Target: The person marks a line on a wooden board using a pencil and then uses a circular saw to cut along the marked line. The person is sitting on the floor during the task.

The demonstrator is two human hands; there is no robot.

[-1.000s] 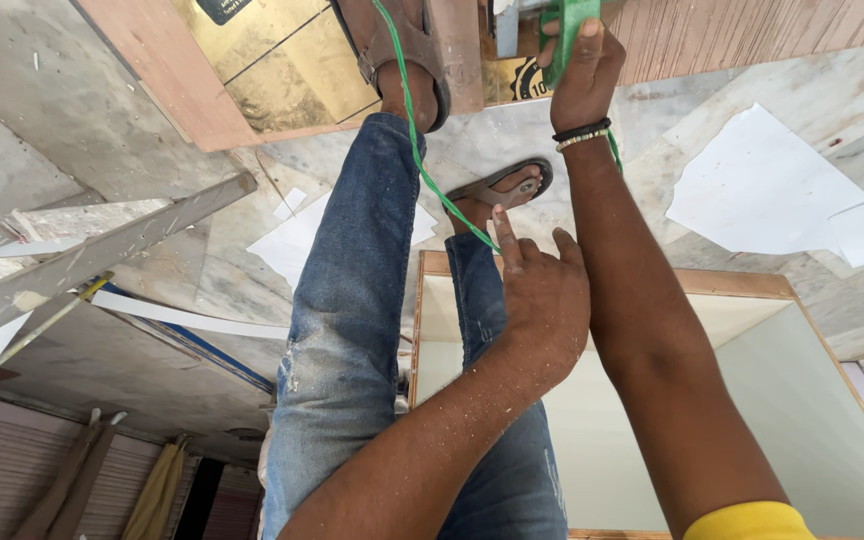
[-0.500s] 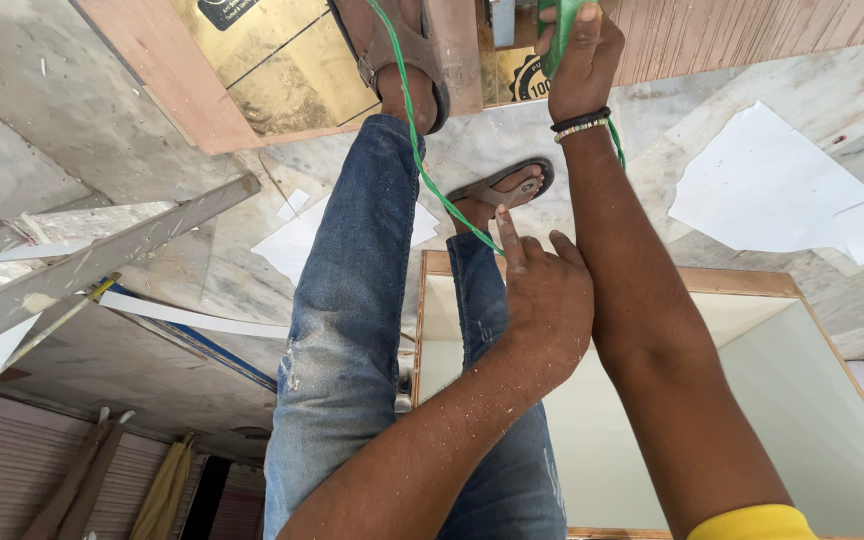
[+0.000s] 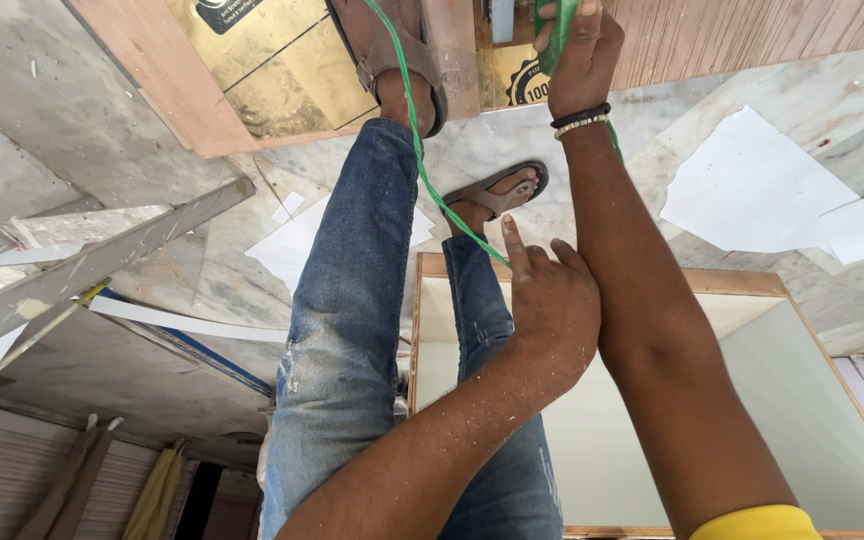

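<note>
Green strip, thin and flexible, runs in a long slant from the top of the view, past the person's raised foot in its brown sandal, down to the left hand. Its long axis runs from upper left to lower right and ends at the base of the index finger.

The left hand rests at the near wooden edge of the white board. The index finger is stretched out straight along the strip and the other fingers are curled in. Whether they pinch the strip under the palm cannot be told.

The right hand is stretched far forward, at the brown board that lies on the floor. Its fingers are closed round a flat, wider length of the green strip, with the thumb pressed on top. A short green piece shows again behind the wrist, below the black and beaded wristbands.

The slack part of the strip lies up and to the left of the left fingers, so the left hand is the nearer one to it. The right hand holds the far end.

Compared with a second ago, the right hand has shifted slightly toward the top edge. The left hand and the slant of the strip are almost unchanged
</note>
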